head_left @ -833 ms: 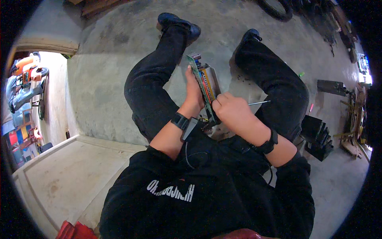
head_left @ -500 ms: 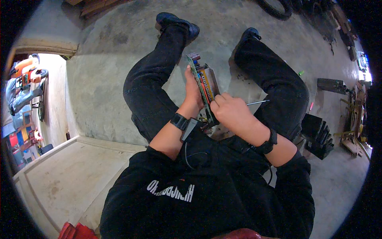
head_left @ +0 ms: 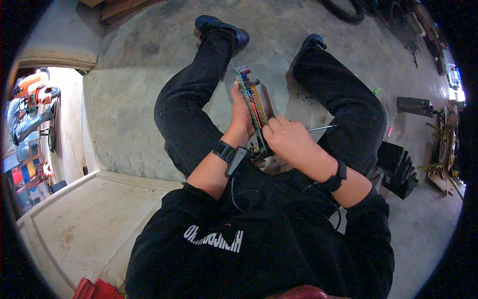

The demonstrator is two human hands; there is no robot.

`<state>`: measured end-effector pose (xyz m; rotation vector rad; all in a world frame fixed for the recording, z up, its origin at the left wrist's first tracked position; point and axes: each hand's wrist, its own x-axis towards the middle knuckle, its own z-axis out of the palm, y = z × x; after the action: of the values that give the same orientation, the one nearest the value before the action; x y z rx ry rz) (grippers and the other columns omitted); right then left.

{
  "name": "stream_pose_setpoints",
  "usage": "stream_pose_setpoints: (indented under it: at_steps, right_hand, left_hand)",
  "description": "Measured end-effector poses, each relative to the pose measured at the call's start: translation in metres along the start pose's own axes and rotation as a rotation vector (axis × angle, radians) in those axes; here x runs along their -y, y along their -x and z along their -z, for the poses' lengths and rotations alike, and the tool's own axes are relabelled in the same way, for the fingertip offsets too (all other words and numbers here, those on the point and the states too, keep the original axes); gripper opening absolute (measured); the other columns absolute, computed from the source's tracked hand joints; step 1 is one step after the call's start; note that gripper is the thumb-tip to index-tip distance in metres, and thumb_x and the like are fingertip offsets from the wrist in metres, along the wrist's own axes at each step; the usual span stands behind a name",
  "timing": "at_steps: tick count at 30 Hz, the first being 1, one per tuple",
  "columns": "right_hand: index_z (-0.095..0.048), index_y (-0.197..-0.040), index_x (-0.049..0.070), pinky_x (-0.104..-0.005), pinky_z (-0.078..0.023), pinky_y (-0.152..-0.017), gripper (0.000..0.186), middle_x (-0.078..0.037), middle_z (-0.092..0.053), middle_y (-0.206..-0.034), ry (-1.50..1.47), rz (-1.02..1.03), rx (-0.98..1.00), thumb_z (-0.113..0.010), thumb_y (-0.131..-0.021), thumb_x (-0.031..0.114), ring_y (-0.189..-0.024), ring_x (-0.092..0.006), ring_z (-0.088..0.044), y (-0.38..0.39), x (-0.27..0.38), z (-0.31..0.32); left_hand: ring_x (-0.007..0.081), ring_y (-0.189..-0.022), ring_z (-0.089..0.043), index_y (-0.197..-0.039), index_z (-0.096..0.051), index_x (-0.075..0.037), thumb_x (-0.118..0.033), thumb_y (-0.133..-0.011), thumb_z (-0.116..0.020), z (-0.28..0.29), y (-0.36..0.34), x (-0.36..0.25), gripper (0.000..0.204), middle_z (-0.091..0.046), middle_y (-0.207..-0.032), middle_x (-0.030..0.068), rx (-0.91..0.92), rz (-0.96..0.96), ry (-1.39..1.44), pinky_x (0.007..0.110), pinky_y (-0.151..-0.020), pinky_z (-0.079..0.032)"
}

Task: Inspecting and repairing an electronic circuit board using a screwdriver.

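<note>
Between my legs, my left hand [head_left: 241, 112] grips the left side of a green circuit board [head_left: 247, 102], which is held on edge and tilted. Several electronic parts and a metal heat sink [head_left: 267, 101] stand on the board's right side. My right hand [head_left: 288, 139] is closed, its fingertips against the lower part of the board beside the heat sink. From this fist a thin metal screwdriver shaft [head_left: 322, 128] sticks out to the right, over my thigh. Its handle is hidden in the hand, and so is whatever the fingertips touch.
Finned black metal pieces [head_left: 397, 169] and a dark box-shaped part [head_left: 416, 106] lie on the concrete floor to the right. A tire [head_left: 343, 12] rests at the far right. A pale framed panel [head_left: 89, 224] lies at the lower left. Beyond a doorway stands an orange motorbike [head_left: 32, 88].
My right hand has shifted very slightly at the board, and the screwdriver shaft with it. The left hand keeps its hold and the board stays in place.
</note>
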<state>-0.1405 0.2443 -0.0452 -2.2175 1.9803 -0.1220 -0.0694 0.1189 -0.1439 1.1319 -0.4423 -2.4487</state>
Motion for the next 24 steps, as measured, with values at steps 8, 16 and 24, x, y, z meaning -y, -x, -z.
stream_pose_setpoints:
  at_steps: [8,16,24]
  right_hand:
    - [-0.062,-0.085,0.004,-0.0338,-0.057,-0.061,0.011,-0.010,-0.061,-0.083,-0.002,0.018,0.034,-0.060,-0.077,0.011,-0.079,-0.0239,-0.064,0.000,-0.004,0.001]
    - [-0.062,-0.086,0.004,-0.0344,-0.057,-0.062,0.011,-0.009,-0.062,-0.085,0.028,-0.017,0.110,-0.060,-0.077,0.011,-0.082,-0.0240,-0.064,0.001,-0.006,0.004]
    - [-0.058,-0.092,0.005,-0.0366,-0.057,-0.066,0.017,-0.009,-0.060,-0.090,-0.099,-0.040,0.059,-0.062,-0.077,0.010,-0.085,-0.0261,-0.064,0.000,-0.004,0.007]
  left_hand:
    - [0.0211,-0.072,-0.062,-0.101,-0.062,-0.013,-0.068,-0.093,-0.032,0.003,-0.002,0.001,0.063,-0.064,-0.083,0.0053,0.040,0.044,0.013,0.037,-0.067,-0.052]
    - [0.0221,-0.072,-0.063,-0.100,-0.062,-0.013,-0.069,-0.093,-0.032,0.000,-0.002,0.001,0.064,-0.065,-0.084,0.0071,0.068,0.075,0.015,0.037,-0.067,-0.053]
    - [0.0228,-0.073,-0.061,-0.101,-0.060,-0.014,-0.071,-0.091,-0.035,-0.004,0.002,0.000,0.063,-0.062,-0.084,0.0059,-0.062,0.035,0.012,0.040,-0.070,-0.052]
